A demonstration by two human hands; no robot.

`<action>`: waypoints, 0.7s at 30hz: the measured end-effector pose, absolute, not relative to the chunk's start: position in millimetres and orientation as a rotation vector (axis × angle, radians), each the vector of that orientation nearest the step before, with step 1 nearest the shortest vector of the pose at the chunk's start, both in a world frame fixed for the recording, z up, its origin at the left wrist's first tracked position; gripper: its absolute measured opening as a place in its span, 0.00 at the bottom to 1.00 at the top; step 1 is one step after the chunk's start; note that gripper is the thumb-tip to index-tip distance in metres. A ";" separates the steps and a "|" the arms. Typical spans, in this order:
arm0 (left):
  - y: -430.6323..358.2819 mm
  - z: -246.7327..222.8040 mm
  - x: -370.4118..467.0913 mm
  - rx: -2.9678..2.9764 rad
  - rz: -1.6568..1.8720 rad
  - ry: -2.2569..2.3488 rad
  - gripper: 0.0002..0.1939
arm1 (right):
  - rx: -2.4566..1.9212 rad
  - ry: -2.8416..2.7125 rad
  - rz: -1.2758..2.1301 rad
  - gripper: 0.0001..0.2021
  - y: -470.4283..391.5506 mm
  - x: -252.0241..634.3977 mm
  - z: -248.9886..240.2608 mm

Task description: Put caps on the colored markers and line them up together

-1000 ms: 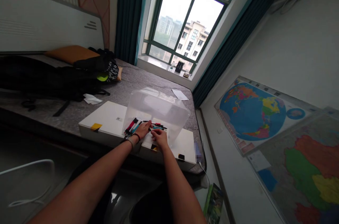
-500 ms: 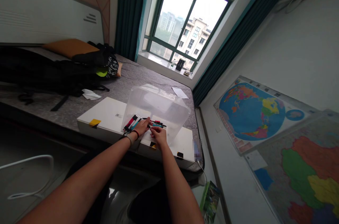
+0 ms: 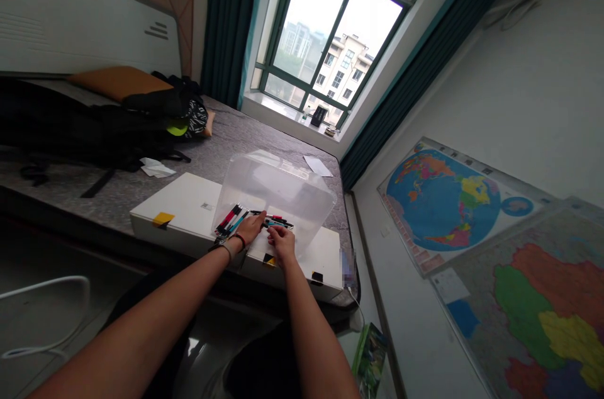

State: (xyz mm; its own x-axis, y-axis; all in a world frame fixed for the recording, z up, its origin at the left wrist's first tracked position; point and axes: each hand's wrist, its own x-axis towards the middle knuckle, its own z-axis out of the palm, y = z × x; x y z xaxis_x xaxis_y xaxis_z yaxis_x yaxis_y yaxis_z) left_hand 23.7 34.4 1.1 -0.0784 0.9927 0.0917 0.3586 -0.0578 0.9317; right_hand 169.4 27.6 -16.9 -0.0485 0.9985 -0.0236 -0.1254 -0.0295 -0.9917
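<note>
- Translucent plastic bin (image 3: 287, 188): pens (image 3: 228, 219) lie at its near edge.
- Left hand (image 3: 251, 228) and right hand (image 3: 282, 241) nearly meet there; their grip cannot be told.
- Light touch would best leave neighbouring pens undisturbed.

Slim red, black and blue pens (image 3: 230, 219), slanted side by side, another pen cluster (image 3: 282, 221) lying to their right

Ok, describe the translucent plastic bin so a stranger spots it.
Below the glass window is a grey mattress. On its near edge lie flat white boxes, with the translucent plastic bin atop, slim coloured pens at its near side. Unlike those opaque boxes, it is see-through.
</note>
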 end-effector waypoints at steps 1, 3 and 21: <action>35.0 1.0 23.4 1.551 1.105 1.520 0.30 | -1.115 -1.151 1.309 0.15 28.2 168.7 -17.6; 36.2 0.5 22.9 1.647 1.040 1.534 0.31 | -1.128 -1.189 1.277 0.15 29.1 167.4 -18.4; 40.9 -7.7 21.2 1.667 1.089 1.528 0.27 | -1.124 -1.422 1.261 0.15 22.3 162.8 -13.0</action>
State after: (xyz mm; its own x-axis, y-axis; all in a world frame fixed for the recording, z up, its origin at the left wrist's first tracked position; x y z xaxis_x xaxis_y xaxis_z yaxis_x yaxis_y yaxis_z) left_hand 21.2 40.9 -7.7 -0.0100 0.9869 0.1608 0.4745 -0.1369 0.8695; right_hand 162.8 22.3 -13.0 -0.1814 0.9819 0.0541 0.0635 0.0666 -0.9958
